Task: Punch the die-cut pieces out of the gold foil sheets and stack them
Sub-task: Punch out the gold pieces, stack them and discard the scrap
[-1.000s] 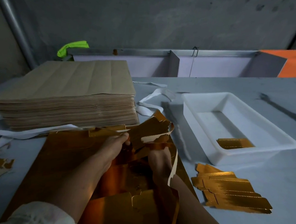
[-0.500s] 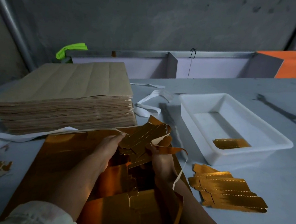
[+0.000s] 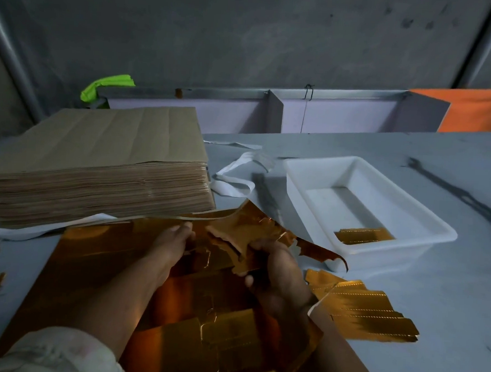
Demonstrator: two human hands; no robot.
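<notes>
I am seeing the left hand and the right hand both gripping a torn piece of foil between them, over the gold foil sheet lying on the table against the brown paper stack. The punched pieces are lying fanned in a stack just beside the right hand (one more gold piece is sitting in the white tray beyond them).

One white tray, one gold piece inside, one brown sheet stack, one fanned gold pile
</notes>
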